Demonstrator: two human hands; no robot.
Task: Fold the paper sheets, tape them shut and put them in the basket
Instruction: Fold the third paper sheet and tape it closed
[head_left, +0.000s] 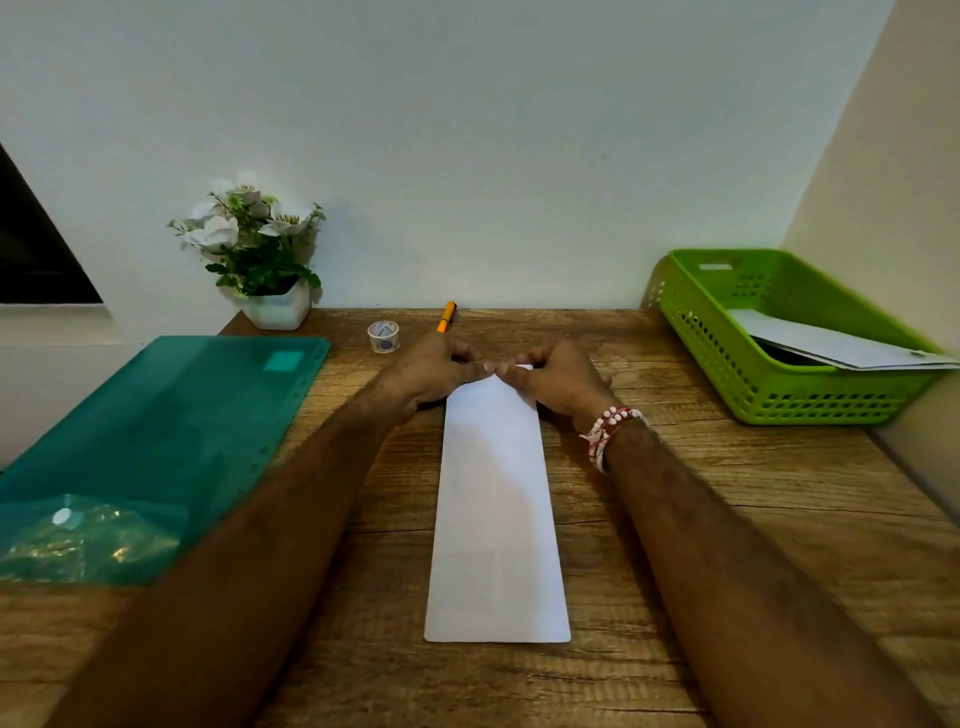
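Observation:
A white paper sheet (496, 499), folded into a long narrow strip, lies lengthwise on the wooden table. My left hand (436, 371) and my right hand (556, 379) meet at its far end, fingers curled, thumbs and fingertips pinching the far edge of the paper. A small roll of tape (383, 336) stands just beyond my left hand. The green basket (727, 374) sits at the back right and holds a folded white sheet (841, 345).
An orange pen (447, 316) lies by the wall behind the tape. A green transparent plastic folder (171, 441) covers the table's left side. A white pot of flowers (265, 260) stands at the back left. The wall rises close behind the table.

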